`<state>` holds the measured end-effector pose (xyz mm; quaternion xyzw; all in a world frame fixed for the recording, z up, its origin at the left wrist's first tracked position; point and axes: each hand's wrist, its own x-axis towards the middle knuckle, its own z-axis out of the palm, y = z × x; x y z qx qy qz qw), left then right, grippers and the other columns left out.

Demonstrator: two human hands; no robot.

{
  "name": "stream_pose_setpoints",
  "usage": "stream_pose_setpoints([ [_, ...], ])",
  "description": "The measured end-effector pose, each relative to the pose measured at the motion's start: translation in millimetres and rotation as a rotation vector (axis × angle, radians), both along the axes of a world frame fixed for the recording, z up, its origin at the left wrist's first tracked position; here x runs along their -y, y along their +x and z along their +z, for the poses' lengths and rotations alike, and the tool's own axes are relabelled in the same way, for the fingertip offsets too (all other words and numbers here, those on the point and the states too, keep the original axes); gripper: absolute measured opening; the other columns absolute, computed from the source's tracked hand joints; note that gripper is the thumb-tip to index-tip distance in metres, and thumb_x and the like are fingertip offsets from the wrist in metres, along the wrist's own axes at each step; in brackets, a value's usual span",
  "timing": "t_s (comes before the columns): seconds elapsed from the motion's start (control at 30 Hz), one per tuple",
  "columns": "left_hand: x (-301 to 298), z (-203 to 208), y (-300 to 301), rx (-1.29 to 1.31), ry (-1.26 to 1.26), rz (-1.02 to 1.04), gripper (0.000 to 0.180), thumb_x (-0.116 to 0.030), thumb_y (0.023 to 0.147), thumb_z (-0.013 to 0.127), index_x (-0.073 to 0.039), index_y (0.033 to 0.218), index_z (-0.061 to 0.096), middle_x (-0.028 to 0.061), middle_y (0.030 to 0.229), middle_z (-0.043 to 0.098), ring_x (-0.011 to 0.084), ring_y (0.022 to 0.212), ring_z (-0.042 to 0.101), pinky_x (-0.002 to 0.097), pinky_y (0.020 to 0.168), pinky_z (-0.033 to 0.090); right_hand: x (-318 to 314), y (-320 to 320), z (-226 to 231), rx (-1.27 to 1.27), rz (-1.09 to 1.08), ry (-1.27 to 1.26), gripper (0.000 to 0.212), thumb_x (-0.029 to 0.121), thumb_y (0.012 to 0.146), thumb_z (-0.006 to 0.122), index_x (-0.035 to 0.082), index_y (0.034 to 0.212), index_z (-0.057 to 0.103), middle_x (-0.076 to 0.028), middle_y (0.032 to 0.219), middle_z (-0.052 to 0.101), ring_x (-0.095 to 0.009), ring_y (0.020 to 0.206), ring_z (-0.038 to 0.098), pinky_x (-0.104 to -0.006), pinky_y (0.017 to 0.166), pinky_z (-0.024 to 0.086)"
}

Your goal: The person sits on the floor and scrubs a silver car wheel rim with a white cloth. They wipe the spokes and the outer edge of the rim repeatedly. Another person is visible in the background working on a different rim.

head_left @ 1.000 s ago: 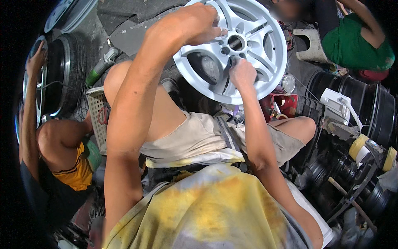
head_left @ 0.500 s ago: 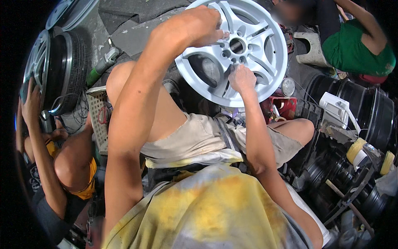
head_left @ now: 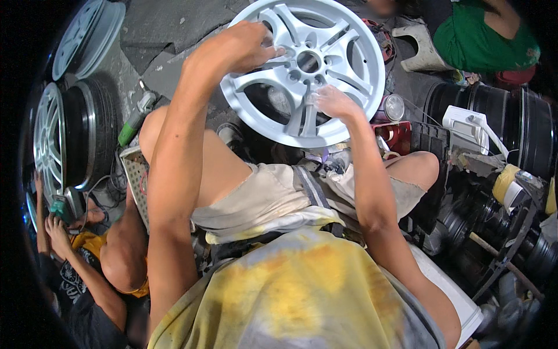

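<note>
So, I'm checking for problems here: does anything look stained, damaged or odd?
The shirt stands out: irregular yellow-orange blotches spread over its greyish cloth, perhaps stains. The pale wheel shows no obvious damage, though the left hand hides part.

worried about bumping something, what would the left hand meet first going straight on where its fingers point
Probably the hub of the pale wheel, beside its centre hole: the left hand points that way. Depth is unclear; a fingertip may already touch it.
</note>
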<state>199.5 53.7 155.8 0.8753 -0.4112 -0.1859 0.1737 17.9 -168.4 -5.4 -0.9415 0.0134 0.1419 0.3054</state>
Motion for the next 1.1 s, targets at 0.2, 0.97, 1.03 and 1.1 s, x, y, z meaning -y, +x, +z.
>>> stream_pose_setpoints([
  [0.2,4,-18,11,-0.081,0.138,-0.006,0.05,-0.044,0.091,0.065,0.001,0.113,0.072,0.0255,0.103,0.072,0.038,0.092,0.072,0.0446,0.085,0.056,49,-43,46,0.03,0.1,-0.191,0.033,0.023,0.091,0.058,0.003,0.114,0.069,-0.018,0.084,0.066,-0.03,0.081,0.065,-0.0413,0.074,0.05],
  [0.97,3,-155,3,0.094,0.257,0.022,0.085,-0.068,0.06,0.083,0.007,0.096,0.063,0.0273,0.1,0.069,0.0422,0.098,0.067,0.048,0.085,0.053,70,-98,14,-0.214,-0.915,0.63,0.044,0.04,0.099,0.053,-0.001,0.108,0.068,-0.012,0.094,0.074,-0.021,0.081,0.068,-0.0368,0.067,0.055],
  [1.03,0,-156,-3,0.095,0.3,0.007,0.084,-0.07,0.062,0.081,0.007,0.095,0.066,0.0266,0.096,0.07,0.041,0.094,0.069,0.0471,0.083,0.054,77,-89,16,-0.04,-0.978,0.589,0.041,0.034,0.096,0.054,-0.003,0.1,0.072,-0.013,0.09,0.074,-0.02,0.076,0.068,-0.0352,0.064,0.053],
  [1.1,14,-143,-21,-0.014,0.394,-0.066,0.088,-0.067,0.064,0.081,0.01,0.102,0.064,0.0284,0.101,0.069,0.0417,0.098,0.068,0.0463,0.086,0.054,96,-86,4,0.134,-1.127,0.684,0.038,0.027,0.096,0.053,-0.004,0.095,0.074,-0.014,0.087,0.074,-0.019,0.074,0.067,-0.0337,0.065,0.051],
])
